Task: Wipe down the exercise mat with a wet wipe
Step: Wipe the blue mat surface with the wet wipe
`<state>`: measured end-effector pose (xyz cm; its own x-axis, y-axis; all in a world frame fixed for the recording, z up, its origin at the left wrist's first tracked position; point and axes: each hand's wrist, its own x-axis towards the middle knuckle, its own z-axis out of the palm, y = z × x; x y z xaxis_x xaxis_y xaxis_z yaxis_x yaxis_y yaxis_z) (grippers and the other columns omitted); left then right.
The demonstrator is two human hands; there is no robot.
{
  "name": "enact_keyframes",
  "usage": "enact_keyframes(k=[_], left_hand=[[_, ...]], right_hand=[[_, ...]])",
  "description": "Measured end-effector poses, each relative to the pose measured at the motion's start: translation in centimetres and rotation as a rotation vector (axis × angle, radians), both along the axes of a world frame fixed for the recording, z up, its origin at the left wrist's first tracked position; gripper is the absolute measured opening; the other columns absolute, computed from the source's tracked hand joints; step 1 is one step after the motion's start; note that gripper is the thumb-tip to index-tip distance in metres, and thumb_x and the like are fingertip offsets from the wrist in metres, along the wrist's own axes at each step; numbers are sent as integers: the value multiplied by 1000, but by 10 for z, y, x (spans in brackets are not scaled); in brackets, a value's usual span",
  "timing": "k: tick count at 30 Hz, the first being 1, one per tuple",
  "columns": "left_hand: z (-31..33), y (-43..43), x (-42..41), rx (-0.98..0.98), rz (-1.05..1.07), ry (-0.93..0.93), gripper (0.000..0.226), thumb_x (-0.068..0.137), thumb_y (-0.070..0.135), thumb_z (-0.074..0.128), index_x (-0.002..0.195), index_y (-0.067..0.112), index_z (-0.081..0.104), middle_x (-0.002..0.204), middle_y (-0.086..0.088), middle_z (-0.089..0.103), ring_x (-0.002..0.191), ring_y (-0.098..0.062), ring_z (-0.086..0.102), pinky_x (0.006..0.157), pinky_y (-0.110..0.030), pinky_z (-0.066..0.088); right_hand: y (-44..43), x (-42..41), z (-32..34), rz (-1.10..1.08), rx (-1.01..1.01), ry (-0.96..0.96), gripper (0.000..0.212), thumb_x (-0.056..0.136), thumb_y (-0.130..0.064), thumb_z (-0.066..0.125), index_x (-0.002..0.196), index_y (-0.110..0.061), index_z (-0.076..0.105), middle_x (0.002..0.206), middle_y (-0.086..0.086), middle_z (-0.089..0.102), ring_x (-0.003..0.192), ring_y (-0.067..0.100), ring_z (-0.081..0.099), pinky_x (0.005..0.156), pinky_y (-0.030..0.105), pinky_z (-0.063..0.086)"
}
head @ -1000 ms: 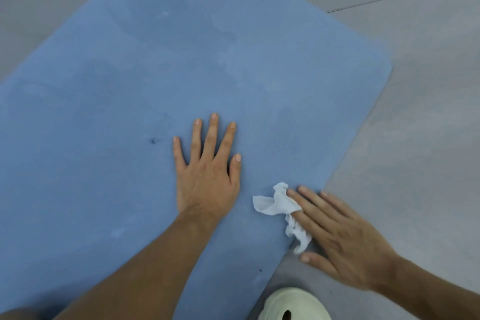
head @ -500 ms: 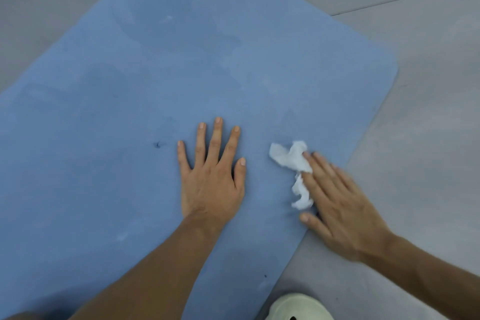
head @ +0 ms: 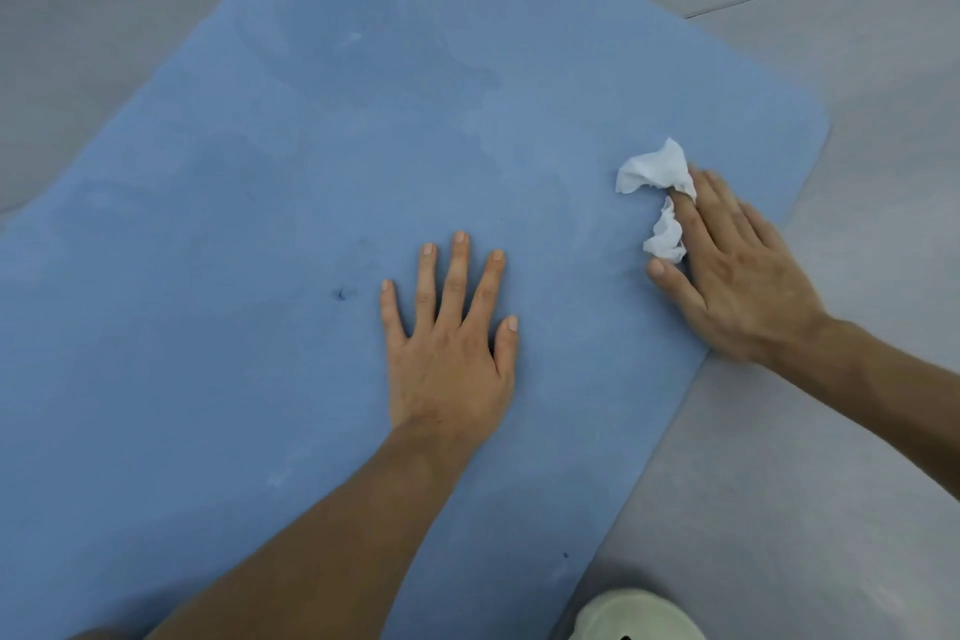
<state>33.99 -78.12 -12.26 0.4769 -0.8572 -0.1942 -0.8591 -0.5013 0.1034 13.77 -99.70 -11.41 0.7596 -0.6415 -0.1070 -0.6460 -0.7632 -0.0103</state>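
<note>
Blue mat (head: 260, 276), pale shoe (head: 641, 618) on grey floor (head: 831, 431)

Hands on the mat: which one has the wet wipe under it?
The right hand, near the edge of the blue mat, presses down the crumpled white wet wipe; the left hand lies flat with nothing under it.

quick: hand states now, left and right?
Left hand: open, flat on the mat.
Right hand: open, straight fingers pressing the wet wipe onto the mat.

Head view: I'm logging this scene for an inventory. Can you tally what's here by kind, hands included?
Blue exercise mat: 1
White wet wipe: 1
Hands: 2 (left hand, right hand)
Pale green rounded object, bottom edge: 1
Total: 5
</note>
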Motion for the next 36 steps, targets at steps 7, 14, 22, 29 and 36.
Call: enact_keyframes(k=[7,14,22,29,36], left_hand=[[-3,-3,19,-60,-81,-11,66,103,59,22,164,36,12,173,4,-1,159,-21,-3,125,-59,6],[1,-28,59,-47,-201,-12,70,99,66,23,163,37,16,173,4,4,159,-21,3,123,-62,6],[5,-104,110,-51,-69,22,62,106,52,23,164,33,13,173,6,3,159,-17,1,126,-56,4],[5,-167,155,-51,13,-7,59,106,44,26,163,33,12,173,7,1,159,-21,-1,126,-56,3],[-7,-205,173,-118,76,11,59,105,49,19,162,37,13,173,5,4,159,-24,1,126,-56,1]], right_hand=[[68,15,1,266,19,-31,77,107,-59,18,157,-3,34,170,12,16,158,26,13,126,45,22],[2,52,2,61,-47,-68,68,108,-50,18,159,-5,32,166,14,30,154,29,28,123,45,23],[11,84,4,53,17,-29,76,106,-56,22,158,0,30,169,16,17,157,28,16,126,43,17],[15,91,9,182,0,6,83,104,-66,12,161,-7,26,171,8,15,158,22,15,127,42,16],[-75,150,8,-122,72,-26,75,107,-57,14,163,-8,15,172,8,9,159,22,7,128,41,7]])
